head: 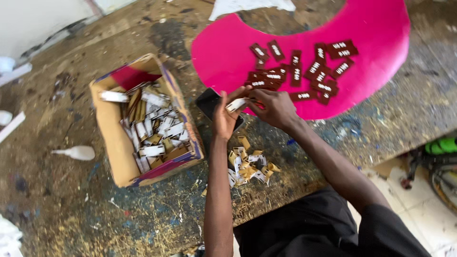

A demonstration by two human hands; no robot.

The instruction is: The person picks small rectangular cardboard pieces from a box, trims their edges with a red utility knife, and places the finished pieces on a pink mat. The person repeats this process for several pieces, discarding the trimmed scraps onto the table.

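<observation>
My left hand [223, 114] and my right hand [276, 107] meet over the table's middle, both pinching one small white-backed label [236, 104]. A black phone [208, 101] lies just under my left hand. Beyond my hands, several dark red labels [295, 74] lie spread on a curved pink sheet [366, 33]. Near my wrists sits a pile of peeled paper scraps [250, 166]. A cardboard box [114, 138] on the left holds several more white and brown label strips [154, 126].
The worn, paint-stained table [71, 204] has its front edge on the right side. A white bottle-like object [76, 153] lies left of the box. White paper [252, 5] rests at the far side. A green-and-black item [440, 145] sits on the floor.
</observation>
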